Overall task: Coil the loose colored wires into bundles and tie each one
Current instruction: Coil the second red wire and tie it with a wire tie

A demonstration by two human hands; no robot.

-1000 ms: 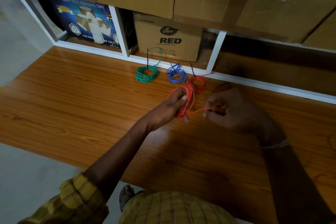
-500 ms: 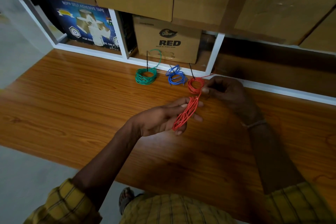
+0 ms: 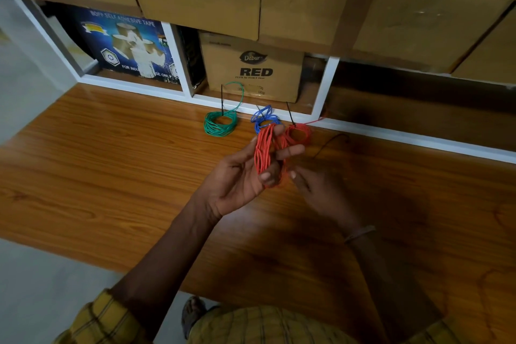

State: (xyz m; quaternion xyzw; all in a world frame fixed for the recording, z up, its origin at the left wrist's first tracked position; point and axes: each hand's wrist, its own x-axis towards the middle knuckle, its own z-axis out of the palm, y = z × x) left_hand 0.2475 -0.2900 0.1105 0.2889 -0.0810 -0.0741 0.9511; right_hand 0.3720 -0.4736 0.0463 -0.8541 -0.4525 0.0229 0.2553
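Red wire, wound into a long loose coil [image 3: 264,149], hung above the wooden bench [image 3: 111,165], looped over the left hand [image 3: 243,176]. That hand's palm faced up, its fingers partly spread through the loops and its thumb pressing the strands at the lower end. The right hand [image 3: 318,190] (dim and in shadow) sat just beside the coil's bottom, fingertips at the wire; whether it pinched anything could not be told. Behind, on the bench against the white shelf frame [image 3: 329,84], lay three tied bundles in a row: green [image 3: 220,124], blue [image 3: 264,117] and a smaller red one [image 3: 300,132]. A thin black tie [image 3: 331,142] lay near the red bundle.
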